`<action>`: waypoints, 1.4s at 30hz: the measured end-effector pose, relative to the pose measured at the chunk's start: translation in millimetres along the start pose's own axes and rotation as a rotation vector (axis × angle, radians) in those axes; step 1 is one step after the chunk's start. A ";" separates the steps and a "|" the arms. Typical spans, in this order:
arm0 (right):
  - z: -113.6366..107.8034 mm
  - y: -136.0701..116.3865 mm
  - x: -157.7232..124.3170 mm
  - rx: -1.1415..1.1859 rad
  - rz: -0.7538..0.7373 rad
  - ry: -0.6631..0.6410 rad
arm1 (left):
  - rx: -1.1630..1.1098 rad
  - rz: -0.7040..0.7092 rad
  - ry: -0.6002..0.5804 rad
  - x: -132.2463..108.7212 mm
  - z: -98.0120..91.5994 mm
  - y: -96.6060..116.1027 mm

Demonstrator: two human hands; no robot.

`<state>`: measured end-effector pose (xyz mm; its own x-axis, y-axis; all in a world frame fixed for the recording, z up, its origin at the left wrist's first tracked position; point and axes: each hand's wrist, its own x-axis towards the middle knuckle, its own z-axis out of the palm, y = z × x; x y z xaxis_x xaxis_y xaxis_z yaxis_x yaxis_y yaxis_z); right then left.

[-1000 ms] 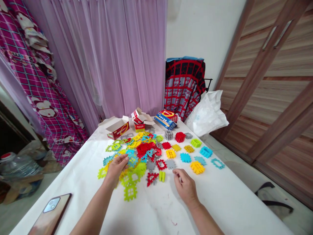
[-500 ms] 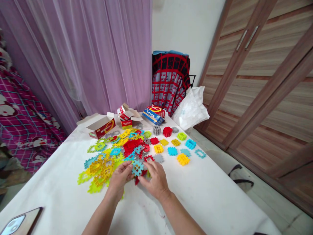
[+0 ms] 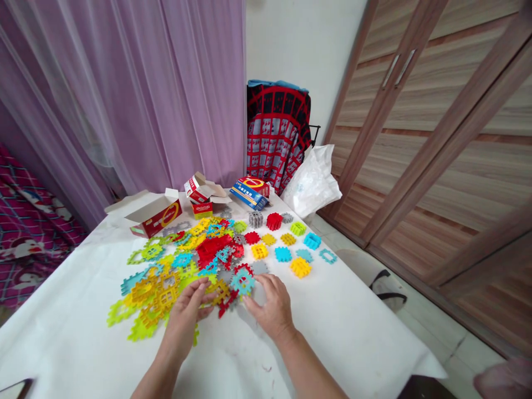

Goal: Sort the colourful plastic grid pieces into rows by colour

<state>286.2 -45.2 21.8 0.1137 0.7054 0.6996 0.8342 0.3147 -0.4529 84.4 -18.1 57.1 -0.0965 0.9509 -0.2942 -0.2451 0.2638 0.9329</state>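
Note:
Near the front of the pile, my right hand pinches a light blue interlocking plastic building piece with a window cut-out by its right side. My left hand is off that piece, fingers apart, beside a dark yellow building piece; whether the fingertips touch it is hard to see. Just below the blue piece lies a red piece. Between and beyond both hands spreads a heap of toothed pieces in yellow, lime, red, blue and grey, with a large red piece in it.
Right of the heap stand several loose or stacked pieces, among them a yellow stack and a blue one. Opened cartons and a blue-and-red box line the back. A white bag leans at the table's far right corner.
My left hand has come away from the light blue piece and moved left. The piece stays at my right hand. The camera view has shifted slightly to the right.

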 end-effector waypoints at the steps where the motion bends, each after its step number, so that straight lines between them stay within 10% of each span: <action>1: -3.9 8.6 -0.9 -0.015 0.019 0.023 | 0.021 0.024 0.017 1.7 -4.1 -0.4; 12: -55.0 99.7 5.0 -0.213 0.184 0.212 | 0.030 0.184 0.183 16.4 -21.5 0.9; 17: -94.7 165.0 9.0 -0.330 0.517 0.321 | 0.033 0.186 0.203 17.2 -21.8 0.8; 24: -118.6 224.7 21.2 -0.284 0.622 0.150 | 0.042 0.189 0.225 23.5 -24.7 -6.4; 42: -116.0 250.8 22.7 -0.358 0.577 -0.035 | 0.042 0.193 0.256 19.2 -28.5 3.1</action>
<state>560.6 -24.0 -11.8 0.5817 0.7191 0.3801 0.7731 -0.3435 -0.5333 54.3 -3.6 48.4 -0.3782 0.9138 -0.1483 -0.1587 0.0938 0.9829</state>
